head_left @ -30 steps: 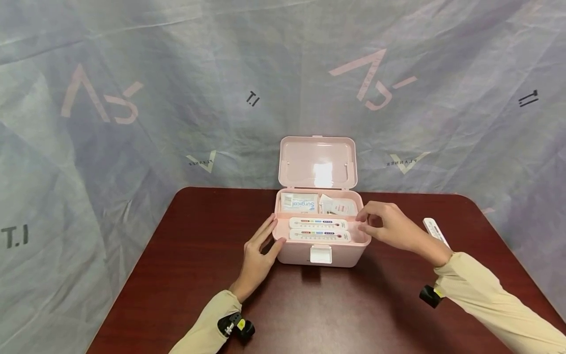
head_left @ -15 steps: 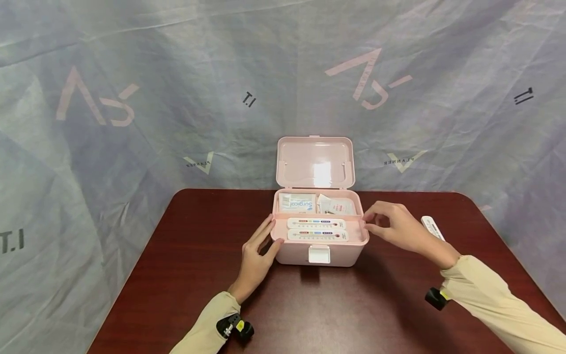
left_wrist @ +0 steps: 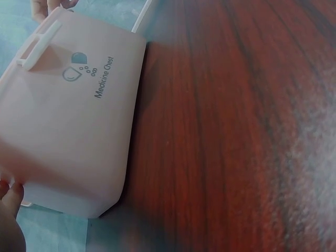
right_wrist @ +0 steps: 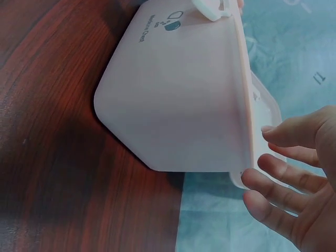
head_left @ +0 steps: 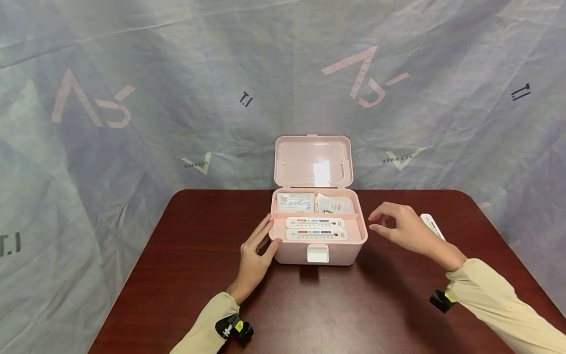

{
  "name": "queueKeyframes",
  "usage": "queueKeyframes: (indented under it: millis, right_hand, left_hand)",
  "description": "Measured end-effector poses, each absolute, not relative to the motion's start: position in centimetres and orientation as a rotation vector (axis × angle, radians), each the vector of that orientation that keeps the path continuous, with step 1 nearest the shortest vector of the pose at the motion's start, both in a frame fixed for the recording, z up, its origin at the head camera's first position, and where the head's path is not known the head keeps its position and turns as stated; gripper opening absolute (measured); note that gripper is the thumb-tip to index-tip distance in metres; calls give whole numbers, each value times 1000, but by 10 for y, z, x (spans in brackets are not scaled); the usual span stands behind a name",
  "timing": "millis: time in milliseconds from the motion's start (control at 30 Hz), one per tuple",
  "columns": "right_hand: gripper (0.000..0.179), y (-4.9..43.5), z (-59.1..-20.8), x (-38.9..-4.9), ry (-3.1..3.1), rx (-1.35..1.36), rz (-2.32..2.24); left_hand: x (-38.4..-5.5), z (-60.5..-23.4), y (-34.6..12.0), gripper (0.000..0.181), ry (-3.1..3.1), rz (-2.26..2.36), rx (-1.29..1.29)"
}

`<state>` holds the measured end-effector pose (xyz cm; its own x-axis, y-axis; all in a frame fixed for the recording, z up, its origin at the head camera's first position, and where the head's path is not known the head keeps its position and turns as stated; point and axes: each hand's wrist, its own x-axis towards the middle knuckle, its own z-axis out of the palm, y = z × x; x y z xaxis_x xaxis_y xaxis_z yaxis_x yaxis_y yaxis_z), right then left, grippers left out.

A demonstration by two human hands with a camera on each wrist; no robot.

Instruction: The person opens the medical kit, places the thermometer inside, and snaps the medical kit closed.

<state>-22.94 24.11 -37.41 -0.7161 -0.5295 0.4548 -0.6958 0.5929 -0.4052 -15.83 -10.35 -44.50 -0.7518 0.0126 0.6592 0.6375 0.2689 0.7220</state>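
Observation:
A pink medicine chest stands on the table with its lid raised. Two white thermometers, a rear one and a front one, lie side by side in its front section. My left hand rests against the chest's left end, fingers extended along the rim and thumb at the front corner. To the right of the chest is my right hand, its fingers loosely bent, apart from the rim and holding nothing. In the right wrist view, the right fingertips show bare beside the chest's edge.
Behind the thermometers, a divided section holds a pack marked Surgical and a white packet. Another white thermometer lies on the table beyond my right wrist. A grey cloth hangs behind the table.
My right hand has drawn away to the right from the chest's right end. The left hand stays at the left rim, and the thermometers keep their places.

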Motion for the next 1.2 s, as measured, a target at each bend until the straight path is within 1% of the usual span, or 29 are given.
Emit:
queueKeyframes:
  millis: [367,900,1200]
  right_hand:
    - [25,255,-381,-226,-2519,950,859]
    - [22,267,-395,-223,-2587,858,836]
    - [21,272,-400,-225,-2586,852,816]
  left_hand:
    - [-160,-444,-103,48,-2032,-1533,-568]
    - [-159,-444,-104,47,-2033,-1526,-572]
    - [-159,-447,-105,47,-2008,-1526,-582]
